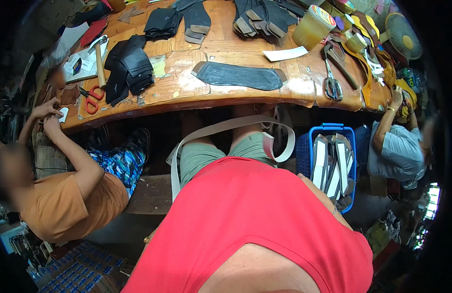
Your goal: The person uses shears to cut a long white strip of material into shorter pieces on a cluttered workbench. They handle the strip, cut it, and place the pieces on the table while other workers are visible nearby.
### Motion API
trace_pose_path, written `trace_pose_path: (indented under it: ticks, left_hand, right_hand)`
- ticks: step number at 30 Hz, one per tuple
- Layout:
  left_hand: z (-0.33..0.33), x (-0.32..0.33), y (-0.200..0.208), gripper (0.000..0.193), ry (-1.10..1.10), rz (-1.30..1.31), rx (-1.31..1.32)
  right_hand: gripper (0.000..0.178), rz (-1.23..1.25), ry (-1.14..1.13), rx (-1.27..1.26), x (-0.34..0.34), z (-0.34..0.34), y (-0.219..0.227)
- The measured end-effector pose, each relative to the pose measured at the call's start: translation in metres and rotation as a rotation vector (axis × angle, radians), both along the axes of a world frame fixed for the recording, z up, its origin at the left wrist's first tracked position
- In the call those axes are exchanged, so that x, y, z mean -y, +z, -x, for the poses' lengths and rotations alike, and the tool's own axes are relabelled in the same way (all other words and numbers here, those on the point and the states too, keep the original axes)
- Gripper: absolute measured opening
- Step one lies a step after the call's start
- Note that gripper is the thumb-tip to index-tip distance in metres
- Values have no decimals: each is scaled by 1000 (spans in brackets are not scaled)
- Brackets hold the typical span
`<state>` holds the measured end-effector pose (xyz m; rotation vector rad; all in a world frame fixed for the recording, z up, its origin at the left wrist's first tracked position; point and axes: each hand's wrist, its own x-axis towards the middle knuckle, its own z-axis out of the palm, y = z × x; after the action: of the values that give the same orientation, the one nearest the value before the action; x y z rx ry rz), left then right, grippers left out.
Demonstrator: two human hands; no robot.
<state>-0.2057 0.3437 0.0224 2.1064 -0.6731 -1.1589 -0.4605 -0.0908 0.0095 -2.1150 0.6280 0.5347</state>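
Note:
Part of my right arm and hand (pixel 319 191) shows between my red shirt and the blue basket (pixel 352 193); its fingers are hidden. The basket holds several dark strips with white faces (pixel 342 163). On my left side only a sliver of skin with a gold-coloured item (pixel 147 240) shows past the shirt, and the left hand's fingers are hidden. A long white strap (pixel 221 125) loops across my lap. Before me, on the wooden table (pixel 177 88), lies a curved black leather-like piece (pixel 238 76) with brown ends, touched by neither hand.
Stacks of black pieces (pixel 131 68), orange-handled scissors (pixel 92 100), a hammer (pixel 100 66), metal scissors (pixel 332 83), a white curved piece (pixel 285 53) and a jar of yellowish stuff (pixel 313 28) stand about the table. One person (pixel 79 200) sits at left, another (pixel 399 149) at right.

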Motion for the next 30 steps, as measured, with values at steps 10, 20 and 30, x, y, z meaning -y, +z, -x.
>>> trace_pose_path:
  ticks: [10, 20, 30]
  left_hand:
    - [8, -1, -2, 24, 59, -1, 45]
    - [24, -7, 0, 22, 154, -18, 96]
    - [45, -15, 7, 20, 263, -61, 158]
  right_hand:
    - [49, -40, 5, -24, 1, 1, -4]
    - [42, 21, 72, 21, 5, -4, -8]
    - [49, 31, 177, -94, 7, -20, -5]
